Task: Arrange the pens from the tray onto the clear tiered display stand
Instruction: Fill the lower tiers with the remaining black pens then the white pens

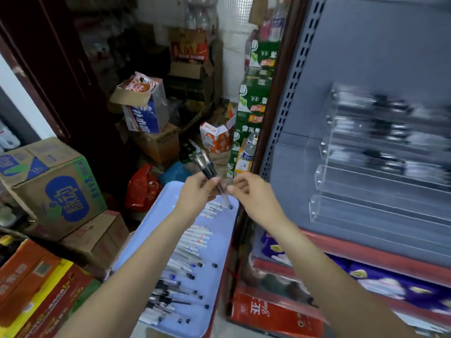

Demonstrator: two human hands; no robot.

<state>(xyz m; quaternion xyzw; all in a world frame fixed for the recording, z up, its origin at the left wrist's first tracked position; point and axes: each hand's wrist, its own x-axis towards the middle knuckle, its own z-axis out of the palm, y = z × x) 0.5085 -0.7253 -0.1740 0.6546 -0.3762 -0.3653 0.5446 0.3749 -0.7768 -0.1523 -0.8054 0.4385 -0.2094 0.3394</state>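
Note:
A pale blue tray (156, 230) lies low in the middle with several pens (185, 264) strewn over it. Above its far end my left hand (197, 191) grips a small bunch of black pens (206, 164) that point up and away. My right hand (253, 193) is close beside it, its fingertips pinching the lower end of the bunch. The clear tiered display stand (380, 172) sits on the grey shelf at the right, blurred. Its upper tiers hold dark pens; the lower tiers look bare.
Cardboard boxes (56, 186) stack at the left and further back. A red bag (142, 189) and a blue bag lie beyond the tray. Green cartons (251, 113) rise beside the shelf's perforated upright (285, 98). Purple packs (390, 284) fill the shelf below.

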